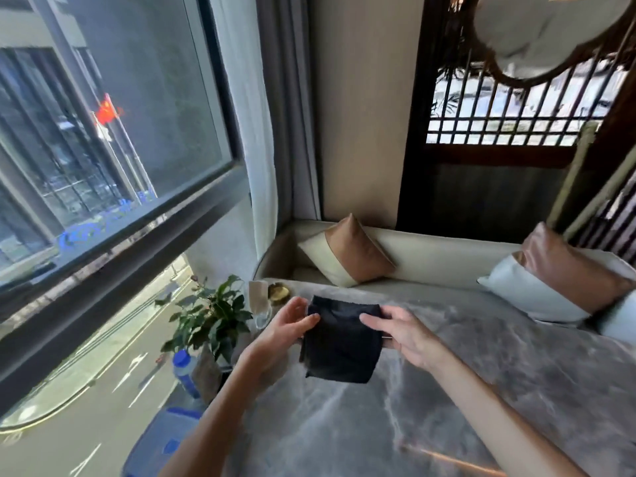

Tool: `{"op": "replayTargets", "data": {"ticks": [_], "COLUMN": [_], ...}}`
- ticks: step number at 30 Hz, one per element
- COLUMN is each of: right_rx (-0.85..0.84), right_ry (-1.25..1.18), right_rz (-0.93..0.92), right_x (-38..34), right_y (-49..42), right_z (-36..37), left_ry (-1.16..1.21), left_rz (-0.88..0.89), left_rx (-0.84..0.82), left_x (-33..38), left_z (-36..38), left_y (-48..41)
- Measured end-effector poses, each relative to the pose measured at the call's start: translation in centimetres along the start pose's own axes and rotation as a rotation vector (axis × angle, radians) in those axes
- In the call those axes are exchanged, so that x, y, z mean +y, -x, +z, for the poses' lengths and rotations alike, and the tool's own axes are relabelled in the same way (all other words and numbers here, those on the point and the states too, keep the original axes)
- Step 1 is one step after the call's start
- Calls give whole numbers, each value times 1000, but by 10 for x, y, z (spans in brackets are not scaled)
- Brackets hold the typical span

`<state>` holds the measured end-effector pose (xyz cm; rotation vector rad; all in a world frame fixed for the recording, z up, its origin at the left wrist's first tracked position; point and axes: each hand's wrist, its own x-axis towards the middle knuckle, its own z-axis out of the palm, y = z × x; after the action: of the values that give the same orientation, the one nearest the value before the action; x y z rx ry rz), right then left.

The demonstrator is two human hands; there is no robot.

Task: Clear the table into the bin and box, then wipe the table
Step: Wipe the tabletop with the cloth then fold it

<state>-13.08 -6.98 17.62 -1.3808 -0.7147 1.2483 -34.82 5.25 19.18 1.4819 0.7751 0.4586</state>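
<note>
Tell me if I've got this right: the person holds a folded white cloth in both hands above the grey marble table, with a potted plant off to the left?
Not quite. The head view shows the folded cloth is black, not white. The rest stands: the left hand and right hand both hold it above the grey marble table, and the potted plant is off to the left.

No lettering, brand, number or label can be read anywhere here. The red flag (pixel 107 110) outside the window is too blurred to show any marks. The blue-capped bottle (pixel 184 372) beside the potted plant (pixel 210 316) shows no legible label, and the blue shapes along the window ledge (pixel 103 223) are smeared beyond reading.
</note>
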Motion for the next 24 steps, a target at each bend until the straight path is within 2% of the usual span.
{"op": "replayTargets", "data": {"ticks": [5, 11, 16, 20, 24], "right_rx": [106, 249, 251, 280, 352], "right_ry": [132, 145, 200, 532, 775], "right_rz": [-106, -108, 80, 125, 105], "right_x": [-12, 11, 47, 72, 93], "right_y": [-58, -124, -174, -214, -257], "right_z": [46, 74, 82, 87, 96], "left_ry": [-85, -225, -554, -1013, -1263], "left_rz": [68, 125, -11, -28, -25], "left_rx": [-44, -83, -200, -269, -204], "left_x": [-2, -15, -57, -89, -113], "left_z": [-79, -134, -164, -163, -160], "left_y": [-37, -84, -137, -175, -211]}}
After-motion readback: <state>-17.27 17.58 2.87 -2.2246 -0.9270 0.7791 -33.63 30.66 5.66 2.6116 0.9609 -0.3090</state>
